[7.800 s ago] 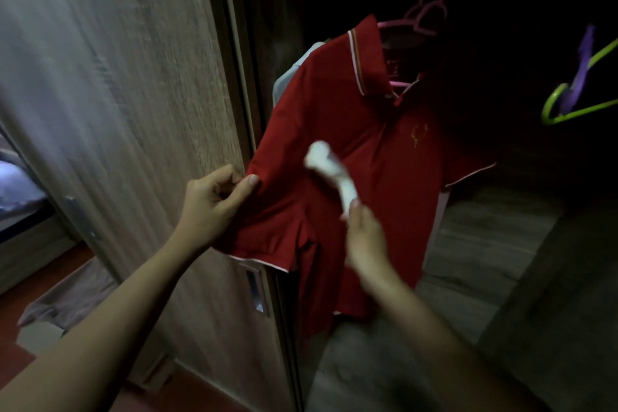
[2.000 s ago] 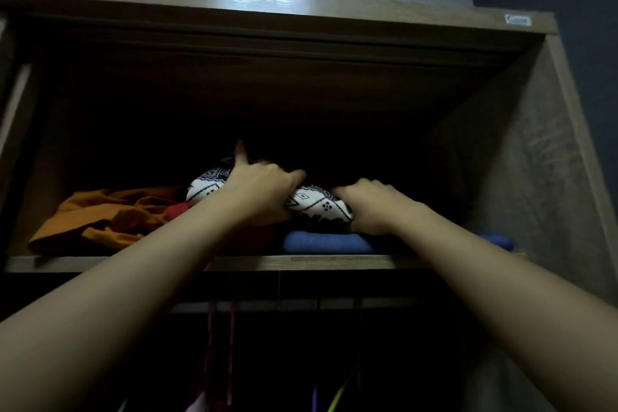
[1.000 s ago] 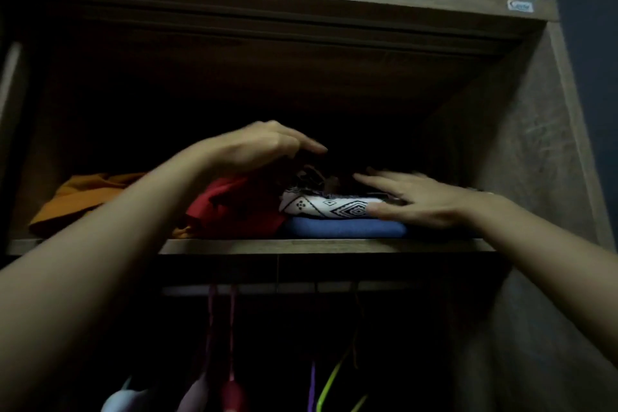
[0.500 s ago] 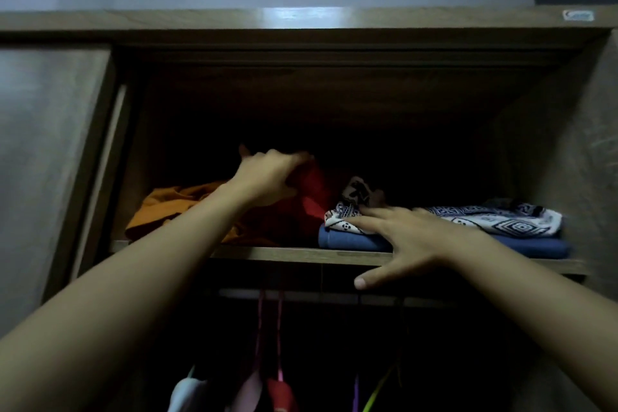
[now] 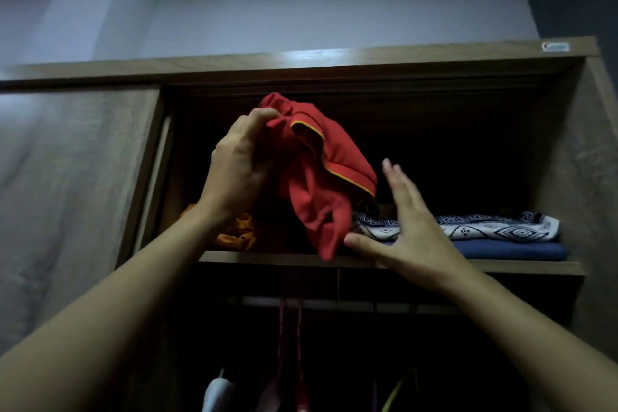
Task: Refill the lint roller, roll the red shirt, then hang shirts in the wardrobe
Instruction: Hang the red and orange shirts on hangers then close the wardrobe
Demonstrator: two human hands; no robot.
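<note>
Red garment held up at the top shelf of the wardrobe (image 5: pixel 568 177)

The left hand (image 5: pixel 234 170) clutches a bunched red garment (image 5: pixel 317 184) with yellow piping, perhaps a shirt, in front of the dark upper compartment; its lower end hangs down to the shelf (image 5: pixel 501 266) edge. The right hand (image 5: pixel 408 227) is spread flat, holding nothing, its thumb just beside that hanging end. Behind it a patterned white cloth (image 5: pixel 485 227) lies folded on a blue one (image 5: pixel 511 249). An orange garment (image 5: pixel 237 232) lies crumpled at the shelf's left.

Home bedroom; wooden wardrobe (image 5: pixel 334 58); folded clothes (image 5: pixel 495 231) on shelf (image 5: pixel 401 263)
</note>
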